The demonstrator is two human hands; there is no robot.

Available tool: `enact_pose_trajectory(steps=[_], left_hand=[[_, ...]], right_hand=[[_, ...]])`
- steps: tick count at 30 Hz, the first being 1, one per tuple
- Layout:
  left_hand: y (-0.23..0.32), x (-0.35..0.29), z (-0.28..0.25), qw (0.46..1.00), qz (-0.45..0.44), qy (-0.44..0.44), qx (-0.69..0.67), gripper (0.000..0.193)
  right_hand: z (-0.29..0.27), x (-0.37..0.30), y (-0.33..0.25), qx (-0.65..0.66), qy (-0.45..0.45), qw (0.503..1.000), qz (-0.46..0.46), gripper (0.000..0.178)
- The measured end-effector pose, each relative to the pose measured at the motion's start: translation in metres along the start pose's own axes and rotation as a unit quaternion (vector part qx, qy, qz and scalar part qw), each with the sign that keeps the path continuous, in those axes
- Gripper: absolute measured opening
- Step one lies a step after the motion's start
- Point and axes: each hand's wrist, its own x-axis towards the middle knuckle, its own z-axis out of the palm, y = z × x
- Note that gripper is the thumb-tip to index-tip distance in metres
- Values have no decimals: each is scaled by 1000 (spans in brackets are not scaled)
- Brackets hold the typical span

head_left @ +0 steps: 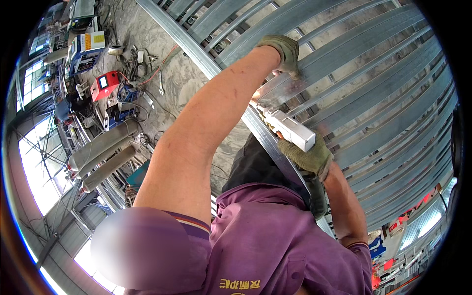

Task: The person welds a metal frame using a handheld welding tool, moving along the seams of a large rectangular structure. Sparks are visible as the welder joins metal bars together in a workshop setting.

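My right hand (312,156), in a green-grey work glove, is closed around a white, boxy welding gun (294,130). The gun's narrow tip meets the frame rail (196,58) of a large galvanized metal panel, where there is a bright glow. Farther out, my left hand (281,51), gloved the same way, reaches across the rail onto the panel. Its fingers curl down over a metal slat (295,81) just beyond the gun's tip; the fingertips are partly hidden. Long parallel slats (373,73) run off from the rail to the right.
Left of the panel, the concrete floor (169,93) holds a red machine (104,86), a blue machine (86,54), an open-ended wrench (161,83) and tangled cables. Long grey cylinders (105,145) lie nearer me at left. My body is close against the rail.
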Motion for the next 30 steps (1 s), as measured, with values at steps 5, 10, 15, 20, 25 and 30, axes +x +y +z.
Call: enact_pose_trajectory(steps=[5, 10, 15, 20, 25, 30], left_hand=[[0, 0, -2, 1000, 4, -10, 0, 65], [3, -10, -2, 1000, 0, 9, 0, 62], [4, -13, -7, 1000, -5, -1, 19, 61], [5, -12, -8, 999, -1, 1, 33, 63], [1, -6, -5, 1000, -4, -1, 25, 64], [-1, -4, -5, 1000, -2, -6, 19, 61]], right_hand=[[-2, 0, -3, -7, 3, 1000, -3, 39], [1, -1, 3, 41, 1, 998, 36, 40], [-2, -1, -4, 26, -9, 999, 23, 41], [-4, -2, -10, 20, -11, 999, 44, 42], [-5, -2, -9, 40, -20, 997, 57, 45], [-3, -2, -3, 59, -7, 997, 52, 45]])
